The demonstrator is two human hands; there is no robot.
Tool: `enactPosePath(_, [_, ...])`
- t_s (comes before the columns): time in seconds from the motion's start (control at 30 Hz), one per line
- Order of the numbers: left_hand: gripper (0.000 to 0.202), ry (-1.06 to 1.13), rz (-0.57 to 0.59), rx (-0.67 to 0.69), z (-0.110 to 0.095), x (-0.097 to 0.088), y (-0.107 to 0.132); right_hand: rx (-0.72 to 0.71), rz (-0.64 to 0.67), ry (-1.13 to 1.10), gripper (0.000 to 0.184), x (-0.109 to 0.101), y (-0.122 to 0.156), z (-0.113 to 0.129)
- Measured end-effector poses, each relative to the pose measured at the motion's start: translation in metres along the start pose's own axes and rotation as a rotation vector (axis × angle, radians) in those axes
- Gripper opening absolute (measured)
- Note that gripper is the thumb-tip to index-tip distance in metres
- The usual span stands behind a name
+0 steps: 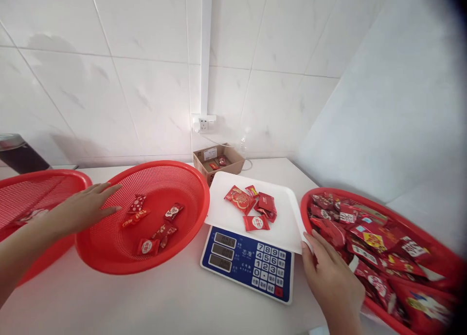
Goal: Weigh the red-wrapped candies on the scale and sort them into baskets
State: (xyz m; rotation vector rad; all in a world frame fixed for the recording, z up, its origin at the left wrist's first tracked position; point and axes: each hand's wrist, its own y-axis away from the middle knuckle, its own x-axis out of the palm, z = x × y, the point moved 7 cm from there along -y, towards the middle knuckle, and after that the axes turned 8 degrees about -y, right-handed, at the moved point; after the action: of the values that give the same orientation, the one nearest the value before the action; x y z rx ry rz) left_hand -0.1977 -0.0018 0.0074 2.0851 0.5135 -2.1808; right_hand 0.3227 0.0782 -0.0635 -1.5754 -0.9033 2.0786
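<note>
My left hand (85,206) rests open on the near left rim of a tilted red mesh basket (189,179) that holds several red candy packets (155,223). My right hand (330,271) has its fingers closed round the near right corner of the white tray (226,213) on a blue electronic scale (248,264). Several red packets (251,206) lie on the tray. Beside my right hand a red basket (306,203) is full of red wrapped sweets (372,247).
Another red mesh basket (32,189) sits at the far left. A small cardboard box (219,160) with a few packets stands by the tiled wall under a wall socket (203,124). A dark object (18,155) is at the left edge.
</note>
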Motion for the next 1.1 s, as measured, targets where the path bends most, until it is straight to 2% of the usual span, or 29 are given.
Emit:
enactPosePath(0.07, [0.057,0.020,0.109,0.099,-0.025,0.010,0.000,0.005,0.002,0.000,0.042,0.000,0.000,0.000])
enactPosePath(0.13, [0.059,0.083,0.143,0.175,-0.056,0.012,0.000,-0.006,0.007,-0.004,0.041,0.000,-0.001,0.002])
enactPosePath(0.33, [0.053,0.161,0.198,0.642,-0.188,0.005,0.000,0.005,0.040,-0.022,0.039,0.001,-0.001,0.002])
enactPosePath(0.47, [0.051,0.157,0.214,0.835,-0.263,0.005,-0.021,-0.007,0.027,-0.014,0.040,0.000,-0.001,0.004])
enactPosePath(0.63, [0.039,0.174,0.205,0.951,-0.336,0.022,-0.057,-0.041,0.012,-0.006,0.038,0.000,-0.001,0.006])
enactPosePath(0.77, [0.048,0.174,0.240,0.955,-0.373,0.040,-0.072,-0.109,-0.051,-0.001,0.036,-0.003,-0.001,0.009])
enactPosePath(0.87, [0.057,0.172,0.286,0.968,-0.386,0.053,-0.070,-0.156,-0.097,0.016,0.037,-0.005,0.000,0.012])
enactPosePath(0.97, [0.061,0.170,0.323,0.971,-0.386,0.061,-0.067,-0.178,-0.106,0.036,0.037,-0.005,0.000,0.013])
enactPosePath(1.1, [0.070,0.161,0.376,0.948,-0.373,0.059,-0.068,-0.178,-0.118,0.038,0.036,-0.005,0.001,0.012])
